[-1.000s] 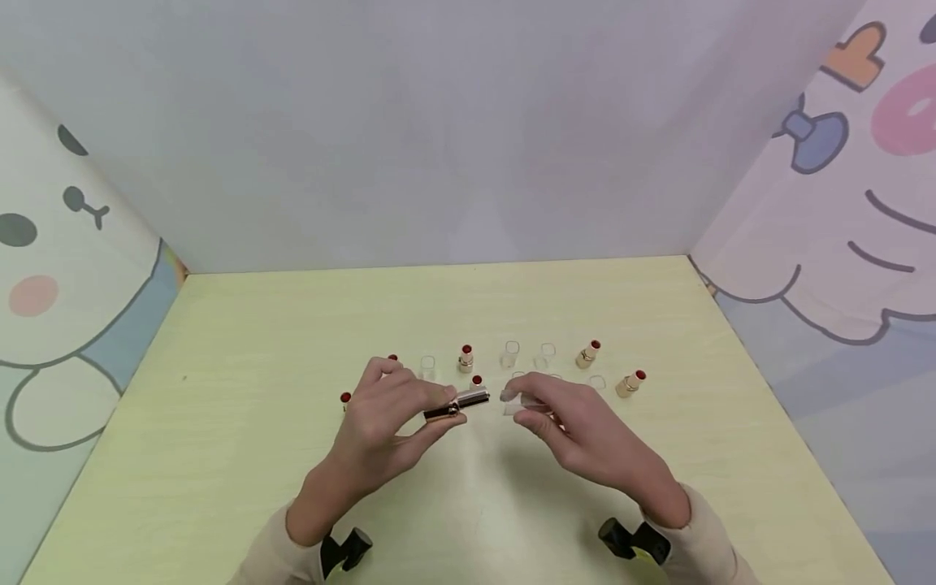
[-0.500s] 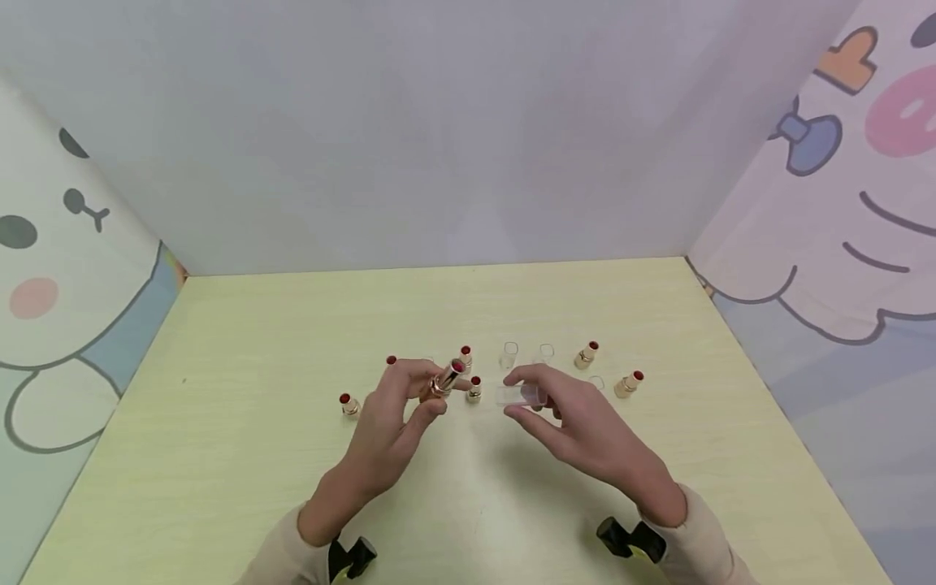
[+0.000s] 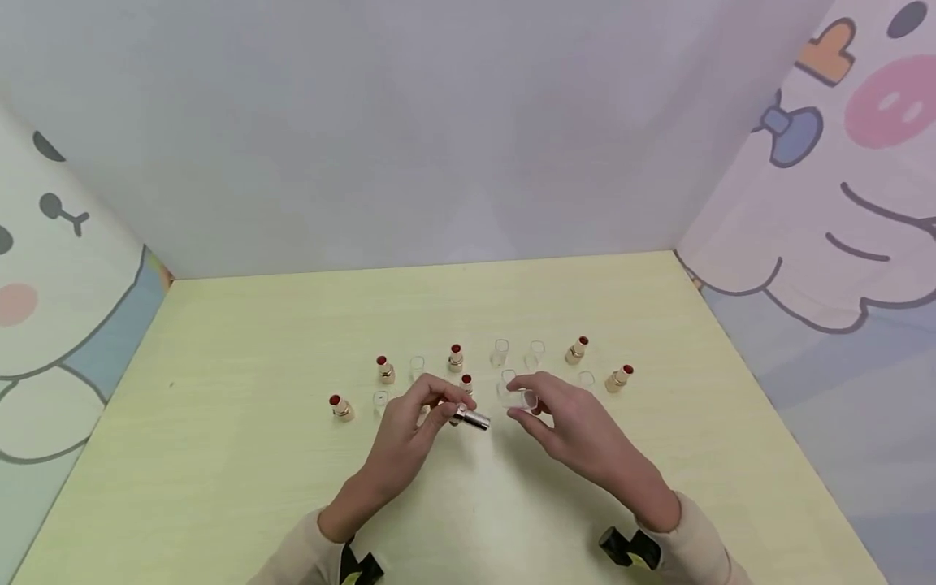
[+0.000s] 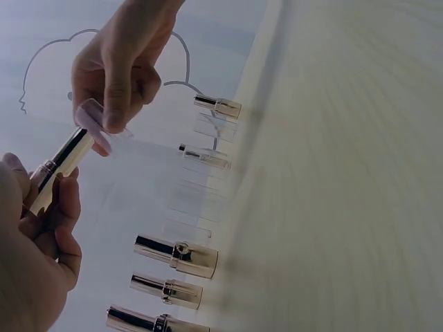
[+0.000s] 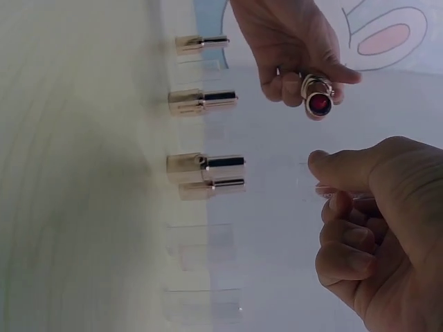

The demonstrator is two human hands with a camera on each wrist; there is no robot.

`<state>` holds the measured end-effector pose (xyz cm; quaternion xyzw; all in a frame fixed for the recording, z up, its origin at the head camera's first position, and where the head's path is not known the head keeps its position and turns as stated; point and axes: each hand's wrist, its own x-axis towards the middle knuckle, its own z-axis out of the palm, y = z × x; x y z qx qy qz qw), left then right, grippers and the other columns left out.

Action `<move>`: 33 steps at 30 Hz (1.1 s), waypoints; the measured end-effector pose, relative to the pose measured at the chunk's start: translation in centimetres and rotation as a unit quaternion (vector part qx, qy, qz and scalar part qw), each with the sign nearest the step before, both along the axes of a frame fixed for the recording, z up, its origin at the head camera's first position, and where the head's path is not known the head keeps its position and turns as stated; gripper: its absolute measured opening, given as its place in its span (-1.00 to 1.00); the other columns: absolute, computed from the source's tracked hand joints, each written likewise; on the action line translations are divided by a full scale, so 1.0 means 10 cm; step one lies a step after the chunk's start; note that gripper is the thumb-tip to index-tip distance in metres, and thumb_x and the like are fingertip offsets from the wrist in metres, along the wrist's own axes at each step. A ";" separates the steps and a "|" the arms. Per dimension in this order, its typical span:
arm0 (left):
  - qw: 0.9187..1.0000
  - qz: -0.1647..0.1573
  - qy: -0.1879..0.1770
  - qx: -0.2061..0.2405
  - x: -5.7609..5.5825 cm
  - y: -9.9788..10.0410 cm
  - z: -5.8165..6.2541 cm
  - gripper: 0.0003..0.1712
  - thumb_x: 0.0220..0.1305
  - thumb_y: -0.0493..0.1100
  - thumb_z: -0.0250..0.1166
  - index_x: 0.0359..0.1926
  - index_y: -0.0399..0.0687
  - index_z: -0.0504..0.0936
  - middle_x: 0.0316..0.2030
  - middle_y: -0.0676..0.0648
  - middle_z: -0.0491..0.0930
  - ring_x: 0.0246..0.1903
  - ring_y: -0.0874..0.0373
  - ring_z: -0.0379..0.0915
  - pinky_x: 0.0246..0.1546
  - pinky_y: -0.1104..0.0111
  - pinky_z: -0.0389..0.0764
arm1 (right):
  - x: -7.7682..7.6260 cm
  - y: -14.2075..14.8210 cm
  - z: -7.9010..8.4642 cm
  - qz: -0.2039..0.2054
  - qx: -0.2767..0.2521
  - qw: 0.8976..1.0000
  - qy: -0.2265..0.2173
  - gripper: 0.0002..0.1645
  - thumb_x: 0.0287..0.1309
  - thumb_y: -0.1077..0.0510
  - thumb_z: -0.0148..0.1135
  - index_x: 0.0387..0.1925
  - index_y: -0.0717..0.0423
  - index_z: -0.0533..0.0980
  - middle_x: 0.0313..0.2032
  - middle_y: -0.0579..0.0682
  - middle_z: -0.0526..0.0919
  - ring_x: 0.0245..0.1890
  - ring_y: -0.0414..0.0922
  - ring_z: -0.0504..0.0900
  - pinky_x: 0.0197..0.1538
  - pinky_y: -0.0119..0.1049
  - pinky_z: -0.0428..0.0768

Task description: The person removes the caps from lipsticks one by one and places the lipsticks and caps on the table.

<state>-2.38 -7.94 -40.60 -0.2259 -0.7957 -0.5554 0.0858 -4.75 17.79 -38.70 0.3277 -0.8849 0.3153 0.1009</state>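
My left hand (image 3: 405, 435) grips an uncapped gold lipstick (image 3: 471, 418) over the front middle of the table, its bullet end pointing right. The red tip of that lipstick (image 5: 319, 104) faces the camera in the right wrist view. A clear cap (image 3: 521, 400) is pinched between the thumb and fingers of my right hand (image 3: 578, 422), with its long side lying roughly level. Lipstick and cap are apart in the head view, a short gap between them. From the left wrist, the see-through cap (image 4: 93, 117) overlaps the end of the lipstick.
Several gold lipsticks with red tips stand upright on the table (image 3: 256, 341), among them one at far left (image 3: 340, 408) and one at far right (image 3: 619, 379). Clear caps (image 3: 500, 353) stand between them. A grey wall (image 3: 439, 138) rises behind, with cartoon-printed panels at both sides.
My left hand has turned the lipstick from pointing up and away to pointing right and slightly toward me, and has shifted a little right. My right hand keeps the cap, almost in place.
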 end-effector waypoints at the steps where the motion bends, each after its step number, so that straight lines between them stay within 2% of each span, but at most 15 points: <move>1: 1.000 0.000 0.000 0.006 0.00 0.00 -0.01 -0.85 0.53 -0.27 0.20 -0.01 0.08 0.55 -0.10 0.09 0.78 0.08 0.18 0.69 -0.09 0.40 0.62 | 0.00 0.00 -0.02 -0.008 0.010 1.000 -0.010 -0.59 0.23 0.17 0.50 0.08 -0.01 0.60 -0.16 -0.17 0.73 -0.32 -0.32 0.61 -0.28 -0.42 0.60; 4: 0.999 -0.006 -0.003 0.031 0.00 0.00 -0.03 -0.86 0.51 -0.31 0.20 -0.04 0.03 0.57 -0.09 0.03 0.79 0.14 0.09 0.68 0.04 0.39 0.63 | -0.01 -0.02 -0.09 -0.028 0.044 0.998 -0.047 -0.60 0.26 0.14 0.48 0.10 0.03 0.59 -0.18 -0.13 0.74 -0.33 -0.31 0.61 -0.27 -0.42 0.60; 7: 0.998 -0.015 -0.024 0.062 0.02 -0.02 -0.04 -0.85 0.52 -0.33 0.18 -0.02 -0.02 0.57 -0.07 -0.02 0.78 0.14 0.09 0.66 0.13 0.39 0.61 | -0.03 -0.05 -0.18 -0.036 0.066 0.994 -0.074 -0.61 0.27 0.13 0.47 0.09 0.05 0.59 -0.23 -0.11 0.72 -0.36 -0.31 0.59 -0.29 -0.42 0.58; 11: 0.992 -0.018 -0.072 0.097 0.04 -0.02 -0.04 -0.88 0.52 -0.31 0.19 -0.01 -0.07 0.56 -0.01 -0.11 0.74 0.11 0.19 0.66 0.04 0.42 0.63 | -0.06 -0.09 -0.29 -0.042 0.083 0.992 -0.088 -0.64 0.27 0.12 0.47 0.05 0.07 0.59 -0.27 -0.12 0.70 -0.39 -0.32 0.57 -0.31 -0.43 0.57; 14: 0.985 -0.017 -0.111 0.128 0.06 -0.01 -0.04 -0.90 0.48 -0.29 0.25 -0.05 -0.17 0.54 0.05 -0.22 0.68 0.08 0.22 0.67 -0.03 0.46 0.65 | -0.08 -0.11 -0.35 -0.043 0.089 0.991 -0.092 -0.65 0.25 0.13 0.48 0.03 0.08 0.60 -0.32 -0.14 0.68 -0.41 -0.32 0.56 -0.33 -0.42 0.56; 17: 0.976 -0.014 -0.151 0.155 0.07 0.00 -0.06 -0.83 0.40 -0.29 0.34 -0.13 -0.27 0.51 0.10 -0.29 0.65 0.04 0.22 0.68 -0.04 0.48 0.67 | -0.10 -0.12 -0.39 -0.047 0.096 0.989 -0.106 -0.64 0.24 0.13 0.49 0.02 0.09 0.60 -0.35 -0.15 0.67 -0.41 -0.32 0.55 -0.34 -0.42 0.55; 21: 0.965 -0.013 -0.193 0.176 0.08 0.03 -0.08 -0.73 0.34 -0.25 0.42 -0.11 -0.29 0.50 0.13 -0.27 0.63 0.04 0.23 0.70 -0.03 0.47 0.68 | -0.12 -0.13 -0.43 -0.048 0.105 0.985 -0.129 -0.68 0.25 0.13 0.48 -0.01 0.08 0.60 -0.36 -0.16 0.66 -0.41 -0.32 0.54 -0.33 -0.42 0.54; 25: 0.963 -0.041 -0.189 0.186 0.07 0.05 -0.13 -0.66 0.47 -0.23 0.29 0.17 -0.29 0.53 0.19 -0.34 0.59 0.03 0.21 0.72 0.10 0.40 0.68 | -0.14 -0.13 -0.47 -0.044 0.106 0.984 -0.135 -0.72 0.26 0.13 0.47 -0.06 0.08 0.58 -0.42 -0.19 0.60 -0.44 -0.32 0.48 -0.36 -0.43 0.49; 27: 0.966 -0.052 -0.175 0.182 0.06 0.06 -0.16 -0.65 0.55 -0.23 0.18 0.25 -0.28 0.52 0.19 -0.42 0.57 0.01 0.21 0.73 0.15 0.39 0.66 | -0.14 -0.13 -0.48 -0.042 0.105 0.984 -0.137 -0.72 0.27 0.13 0.46 -0.07 0.08 0.57 -0.45 -0.20 0.56 -0.47 -0.32 0.44 -0.39 -0.44 0.45; 30: 0.971 -0.059 -0.154 0.173 0.07 0.08 -0.20 -0.70 0.61 -0.25 0.07 0.21 -0.30 0.54 0.14 -0.51 0.56 -0.01 0.20 0.74 0.16 0.36 0.66 | -0.15 -0.13 -0.50 -0.040 0.102 0.985 -0.136 -0.71 0.27 0.13 0.46 -0.05 0.08 0.55 -0.48 -0.20 0.53 -0.49 -0.33 0.41 -0.40 -0.44 0.43; 33: 0.975 -0.047 -0.157 0.152 0.07 0.09 -0.22 -0.74 0.64 -0.22 0.01 0.13 -0.25 0.54 0.06 -0.45 0.64 -0.01 0.12 0.74 0.12 0.36 0.66 | -0.15 -0.13 -0.50 -0.041 0.101 0.984 -0.142 -0.62 0.27 0.13 0.46 0.05 0.11 0.54 -0.50 -0.22 0.53 -0.51 -0.35 0.41 -0.41 -0.44 0.44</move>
